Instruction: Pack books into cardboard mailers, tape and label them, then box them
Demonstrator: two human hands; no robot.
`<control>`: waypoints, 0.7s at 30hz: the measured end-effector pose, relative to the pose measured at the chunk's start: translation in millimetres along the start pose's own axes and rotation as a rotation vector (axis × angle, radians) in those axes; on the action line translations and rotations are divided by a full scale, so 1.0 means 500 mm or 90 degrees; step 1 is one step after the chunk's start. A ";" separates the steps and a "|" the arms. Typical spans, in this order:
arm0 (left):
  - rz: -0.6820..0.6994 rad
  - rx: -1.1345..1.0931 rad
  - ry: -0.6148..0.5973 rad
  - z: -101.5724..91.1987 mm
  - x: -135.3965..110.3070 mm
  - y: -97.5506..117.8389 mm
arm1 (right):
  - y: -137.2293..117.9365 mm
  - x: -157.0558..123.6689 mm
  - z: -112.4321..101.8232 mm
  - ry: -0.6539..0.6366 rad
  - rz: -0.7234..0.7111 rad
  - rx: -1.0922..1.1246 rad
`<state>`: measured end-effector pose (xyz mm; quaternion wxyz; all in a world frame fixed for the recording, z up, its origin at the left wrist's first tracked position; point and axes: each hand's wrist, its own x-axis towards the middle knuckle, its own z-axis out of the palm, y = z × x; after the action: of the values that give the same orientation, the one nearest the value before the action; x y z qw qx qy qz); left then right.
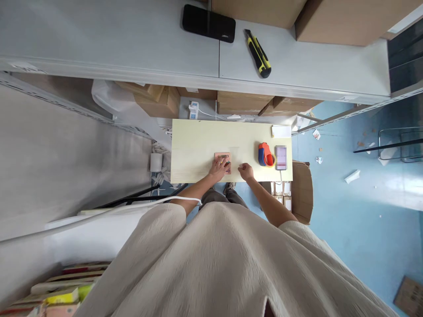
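A small pink flat packet with a coloured print lies on the pale yellow table. My left hand rests on top of it with the fingers stretched out, hiding much of its face. To the right, just above the table's front edge, my right hand has its fingertips pinched together. Whatever may be between them is too small to make out. Further right stands a red and blue tape dispenser. Beside it lies a phone with a lit screen and a cable.
A white pad lies at the table's back right corner. Below the right edge stands an open carton beside several small packets. The grey shelf above holds a black case and a yellow-black utility knife.
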<state>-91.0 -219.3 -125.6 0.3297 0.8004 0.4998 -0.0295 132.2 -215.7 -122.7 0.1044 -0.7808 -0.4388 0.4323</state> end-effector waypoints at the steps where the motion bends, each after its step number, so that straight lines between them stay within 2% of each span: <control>1: 0.004 0.002 0.005 0.000 -0.001 0.000 | -0.002 -0.001 -0.001 0.001 0.002 -0.002; 9: -0.011 -0.004 0.014 -0.006 -0.006 0.000 | -0.009 -0.002 -0.007 0.009 -0.005 -0.003; 14: -0.011 0.000 -0.009 -0.008 -0.004 -0.004 | -0.019 -0.012 -0.010 0.004 -0.018 -0.028; 17: -0.023 -0.040 0.037 -0.013 -0.016 -0.015 | -0.033 -0.021 -0.004 -0.013 -0.044 -0.032; 21: -0.137 -0.123 0.109 -0.018 -0.044 -0.048 | -0.058 -0.030 0.027 -0.061 -0.087 -0.022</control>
<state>-124.1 -224.7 -121.9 0.3561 0.7064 0.6095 0.0518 101.2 -213.0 -106.4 0.0991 -0.7292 -0.5030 0.4534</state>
